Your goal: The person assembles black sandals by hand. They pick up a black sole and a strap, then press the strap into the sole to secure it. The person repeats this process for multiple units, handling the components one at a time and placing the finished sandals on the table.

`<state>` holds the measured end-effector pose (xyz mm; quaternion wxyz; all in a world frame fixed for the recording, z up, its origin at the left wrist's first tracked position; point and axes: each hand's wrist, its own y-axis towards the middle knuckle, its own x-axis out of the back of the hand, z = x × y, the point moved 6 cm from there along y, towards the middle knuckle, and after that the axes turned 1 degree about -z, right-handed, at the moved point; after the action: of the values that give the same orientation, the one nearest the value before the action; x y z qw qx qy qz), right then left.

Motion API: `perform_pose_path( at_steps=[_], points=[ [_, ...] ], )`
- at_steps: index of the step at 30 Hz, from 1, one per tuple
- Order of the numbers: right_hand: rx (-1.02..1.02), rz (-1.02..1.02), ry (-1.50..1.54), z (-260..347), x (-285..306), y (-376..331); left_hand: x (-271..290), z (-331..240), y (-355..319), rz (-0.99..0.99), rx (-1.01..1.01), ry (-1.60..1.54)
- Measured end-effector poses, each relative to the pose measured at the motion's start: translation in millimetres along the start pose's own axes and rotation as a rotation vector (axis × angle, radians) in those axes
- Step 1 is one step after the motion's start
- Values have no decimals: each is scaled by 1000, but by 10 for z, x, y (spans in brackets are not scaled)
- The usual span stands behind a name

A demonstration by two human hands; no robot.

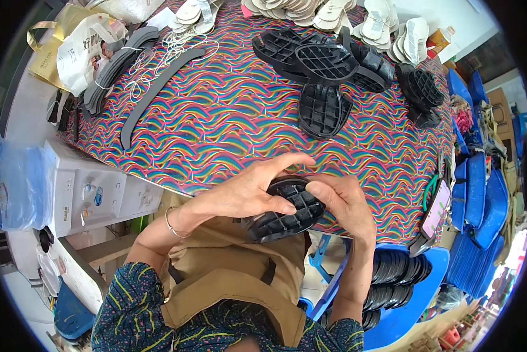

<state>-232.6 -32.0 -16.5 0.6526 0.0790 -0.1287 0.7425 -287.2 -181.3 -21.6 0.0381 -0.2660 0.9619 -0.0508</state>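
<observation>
Over the near edge of the table, a black shoe sole (291, 218) with a grid of ribs and hollows faces up between my hands. My left hand (246, 190) holds it from the left, thumb on the ribs and index finger stretched out past the far end. My right hand (347, 205) grips the right rim, its thumb pressing near the far end and its other fingers mostly hidden underneath. Farther off on the table lie a heap of similar black soles (327, 61) and a sole nearer to me (323, 111).
A patterned cloth (228, 117) covers the table. Back left are a curved grey strip (152, 97), tied grey strips (114, 70) and loose white string (143, 76). Bundled pale insoles (334, 13) line the far edge. A phone (436, 211) rests at the right edge, above a blue stool (431, 287) bearing black soles.
</observation>
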Motion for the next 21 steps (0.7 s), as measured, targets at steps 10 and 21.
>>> perform_pose_path(
  at_steps=[10,21],
  points=[
    [4,-198,36,-57,-93,-46,87,75,16,-89,29,-150],
    [141,-643,-380,-195,-320,-198,52,19,-40,-324,-65,-258]
  ],
)
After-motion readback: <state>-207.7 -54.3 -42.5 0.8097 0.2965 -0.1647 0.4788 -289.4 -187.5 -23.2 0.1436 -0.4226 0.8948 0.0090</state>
